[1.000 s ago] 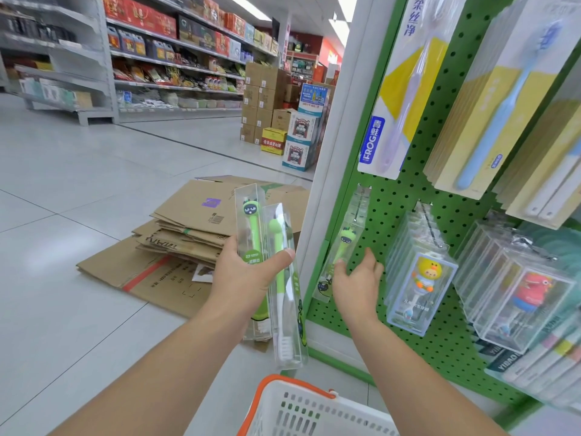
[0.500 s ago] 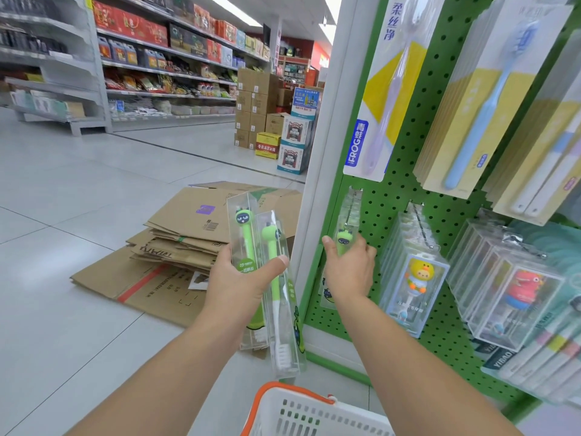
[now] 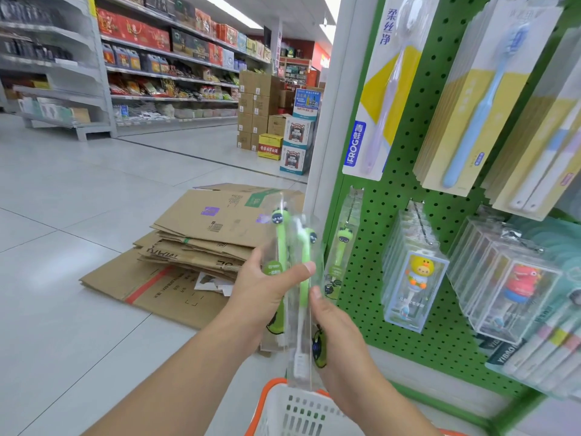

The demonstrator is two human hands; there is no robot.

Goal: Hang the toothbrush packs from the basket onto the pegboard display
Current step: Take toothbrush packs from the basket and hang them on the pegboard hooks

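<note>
My left hand grips two clear packs of green cartoon toothbrushes, held upright in front of the pegboard's left edge. My right hand touches the lower right side of the nearer pack, its fingers round the pack's edge. One matching green pack hangs on a hook at the left of the green pegboard. The white basket with an orange rim is below my hands at the bottom of the view.
Flattened cardboard boxes lie on the floor to the left. Clear boxed children's toothbrushes and yellow-card toothbrush packs hang on the pegboard to the right. A white upright post borders the board.
My right hand left the hung green pack on the pegboard and came back down to the packs in my left hand. The left hand has shifted a little right.
</note>
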